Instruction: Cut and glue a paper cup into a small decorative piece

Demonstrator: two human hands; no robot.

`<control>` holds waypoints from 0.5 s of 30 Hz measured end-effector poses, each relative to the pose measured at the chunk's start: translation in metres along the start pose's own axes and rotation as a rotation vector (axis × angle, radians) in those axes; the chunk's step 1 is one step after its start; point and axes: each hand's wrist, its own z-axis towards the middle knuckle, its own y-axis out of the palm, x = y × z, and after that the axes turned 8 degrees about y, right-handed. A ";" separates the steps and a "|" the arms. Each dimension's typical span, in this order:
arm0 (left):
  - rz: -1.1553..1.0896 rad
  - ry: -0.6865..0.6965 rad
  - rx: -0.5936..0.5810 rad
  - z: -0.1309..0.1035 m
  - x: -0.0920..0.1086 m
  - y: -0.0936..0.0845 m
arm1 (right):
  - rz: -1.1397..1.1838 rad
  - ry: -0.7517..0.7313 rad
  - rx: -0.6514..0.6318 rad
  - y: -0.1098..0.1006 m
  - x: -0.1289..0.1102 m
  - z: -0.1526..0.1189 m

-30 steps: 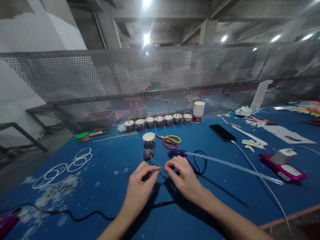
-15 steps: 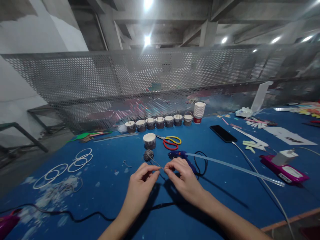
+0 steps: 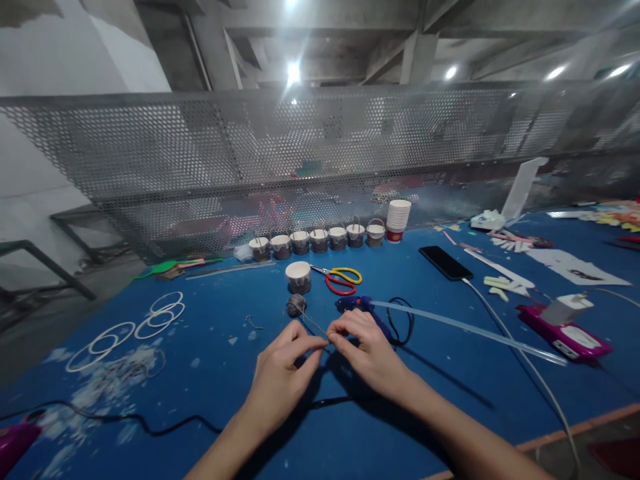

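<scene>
Both hands meet over the blue table, fingertips nearly touching. My left hand [image 3: 287, 367] pinches a thin grey yarn [image 3: 314, 323] between thumb and forefinger. My right hand [image 3: 364, 343] pinches the same yarn just to the right. From the fingers the yarn runs back to a small grey ball [image 3: 297, 305]. Behind the ball stands a grey-wrapped cup [image 3: 299, 277] with a white rim. Scissors [image 3: 343, 280] with red and yellow handles lie beside the cup. A blue glue gun [image 3: 365, 308] with a long clear stick is partly hidden behind my right hand.
Several wrapped cups [image 3: 300, 244] line the back near a mesh screen, beside stacked paper cups [image 3: 398, 221]. White rings [image 3: 160, 315] lie left. To the right are a phone [image 3: 445, 263] and a magenta power strip [image 3: 565, 333]. A black cable [image 3: 150, 430] crosses the front.
The fingertips of both hands have come closer together on the yarn, and my left hand has turned slightly. The whole view has shifted a little.
</scene>
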 end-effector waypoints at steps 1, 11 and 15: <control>-0.047 -0.012 -0.011 0.002 0.001 -0.002 | 0.023 0.018 -0.011 0.000 0.000 0.001; -0.339 -0.246 0.142 0.007 -0.003 0.000 | 0.122 0.079 -0.013 0.006 -0.003 -0.001; -0.310 -0.265 0.224 0.005 0.000 0.005 | 0.156 0.093 0.008 0.008 -0.004 -0.002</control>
